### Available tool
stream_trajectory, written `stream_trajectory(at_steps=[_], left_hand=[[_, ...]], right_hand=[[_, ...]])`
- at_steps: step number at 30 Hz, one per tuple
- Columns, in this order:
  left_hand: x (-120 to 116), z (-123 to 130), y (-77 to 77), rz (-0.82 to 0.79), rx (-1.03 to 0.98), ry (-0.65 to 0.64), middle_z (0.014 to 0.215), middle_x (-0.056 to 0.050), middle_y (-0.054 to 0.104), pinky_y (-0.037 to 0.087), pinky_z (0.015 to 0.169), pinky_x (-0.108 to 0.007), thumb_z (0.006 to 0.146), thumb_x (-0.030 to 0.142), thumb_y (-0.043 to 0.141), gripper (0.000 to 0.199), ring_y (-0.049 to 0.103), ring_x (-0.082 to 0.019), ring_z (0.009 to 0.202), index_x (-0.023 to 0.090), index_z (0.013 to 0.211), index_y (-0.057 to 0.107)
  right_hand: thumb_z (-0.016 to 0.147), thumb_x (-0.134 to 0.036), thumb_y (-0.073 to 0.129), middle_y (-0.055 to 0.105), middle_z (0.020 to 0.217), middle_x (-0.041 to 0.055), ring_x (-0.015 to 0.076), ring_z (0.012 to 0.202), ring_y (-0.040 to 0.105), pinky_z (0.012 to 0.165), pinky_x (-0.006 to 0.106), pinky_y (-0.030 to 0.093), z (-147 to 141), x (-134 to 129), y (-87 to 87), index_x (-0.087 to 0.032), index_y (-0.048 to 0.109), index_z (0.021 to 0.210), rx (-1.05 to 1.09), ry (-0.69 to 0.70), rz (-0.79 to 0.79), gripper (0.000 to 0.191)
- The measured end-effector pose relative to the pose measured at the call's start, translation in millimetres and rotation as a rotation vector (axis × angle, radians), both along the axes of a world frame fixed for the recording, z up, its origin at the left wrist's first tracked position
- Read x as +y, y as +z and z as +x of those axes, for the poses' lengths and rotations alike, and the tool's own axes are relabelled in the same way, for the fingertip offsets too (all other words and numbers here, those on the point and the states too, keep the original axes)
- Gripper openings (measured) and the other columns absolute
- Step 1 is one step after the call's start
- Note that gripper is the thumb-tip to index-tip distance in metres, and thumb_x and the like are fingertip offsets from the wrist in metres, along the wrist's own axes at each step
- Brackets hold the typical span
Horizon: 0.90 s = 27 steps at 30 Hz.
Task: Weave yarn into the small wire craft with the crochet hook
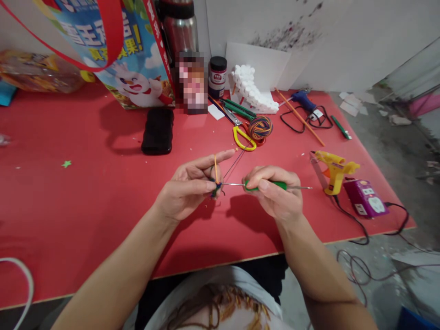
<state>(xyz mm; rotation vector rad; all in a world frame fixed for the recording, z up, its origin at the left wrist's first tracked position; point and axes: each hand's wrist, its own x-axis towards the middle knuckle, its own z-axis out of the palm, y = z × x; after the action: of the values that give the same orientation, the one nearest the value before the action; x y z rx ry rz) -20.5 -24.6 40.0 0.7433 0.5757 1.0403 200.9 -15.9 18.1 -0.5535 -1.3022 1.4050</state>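
Observation:
My left hand point(187, 188) pinches a small dark piece of crochet work point(216, 189) between thumb and fingers, its index finger stretched out to the right. A strand of orange yarn point(216, 168) stands up from the piece along that finger. In my right hand point(275, 190) is a crochet hook with a green handle point(280, 185), its metal shaft pointing left, tip at the crochet piece. A thin dark strand runs from the work up to a multicoloured yarn ball point(260, 127), which lies beside yellow-handled scissors point(244, 139).
On the red table point(85, 206) lie a black phone-like case point(158, 131), a yellow glue gun point(332, 172), a purple power box point(366, 198) and a blue glue gun point(304, 100). A printed bag point(137, 68), a jar point(217, 78) and a white foam-like model point(252, 91) stand behind.

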Motion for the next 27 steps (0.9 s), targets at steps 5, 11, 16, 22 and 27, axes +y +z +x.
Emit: stream_trajectory(at_steps=[5,11,16,22,27], left_hand=[[-1.2,1.5,-0.1,-0.021,-0.037,-0.029,0.071,-0.003,0.065,0.051,0.056,-0.021,0.072,0.015,0.083,0.061,0.061,-0.013,0.062,0.013,0.133,0.077],[-6.5,12.3,-5.2,0.020,-0.050,0.026,0.073,-0.004,0.072,0.056,0.061,-0.021,0.078,0.015,0.086,0.059,0.069,-0.014,0.065,0.018,0.135,0.076],[-10.0,25.1,-5.8,-0.017,-0.051,0.089,0.078,-0.003,0.075,0.057,0.061,-0.021,0.076,0.015,0.091,0.056,0.073,-0.014,0.066,0.021,0.130,0.079],[-8.8,30.3,-10.3,0.053,0.039,0.346,0.082,0.000,0.074,0.053,0.057,-0.016,0.077,0.012,0.090,0.057,0.069,-0.009,0.067,0.025,0.132,0.077],[-9.8,33.3,-15.9,0.119,0.148,0.433,0.088,0.000,0.073,0.056,0.059,-0.018,0.081,0.014,0.088,0.063,0.069,-0.010,0.071,0.028,0.140,0.072]], right_hand=[[0.092,-0.027,0.076,0.062,0.066,0.0025,0.0123,0.055,0.049,0.053,0.029,0.038,-4.9,2.2,-0.4,-0.018,0.084,0.089,0.094,0.073,-0.059,0.012],[0.089,-0.028,0.078,0.054,0.057,-0.0035,0.0084,0.045,0.040,0.049,0.027,0.040,-15.5,3.3,1.7,-0.018,0.081,0.083,0.249,0.127,-0.115,0.012],[0.089,-0.034,0.078,0.051,0.053,-0.0054,0.0100,0.046,0.041,0.051,0.027,0.045,-20.1,-1.9,3.2,-0.021,0.077,0.083,0.213,0.097,-0.199,0.015],[0.091,-0.031,0.074,0.048,0.056,-0.0091,0.0048,0.044,0.022,0.049,0.022,0.035,-35.9,-5.2,4.4,-0.021,0.074,0.089,0.282,-0.051,-0.350,0.010],[0.090,-0.032,0.077,0.056,0.059,-0.0069,0.0046,0.045,0.028,0.050,0.021,0.038,-41.4,-4.2,1.6,-0.021,0.075,0.089,0.300,-0.091,-0.392,0.012]])
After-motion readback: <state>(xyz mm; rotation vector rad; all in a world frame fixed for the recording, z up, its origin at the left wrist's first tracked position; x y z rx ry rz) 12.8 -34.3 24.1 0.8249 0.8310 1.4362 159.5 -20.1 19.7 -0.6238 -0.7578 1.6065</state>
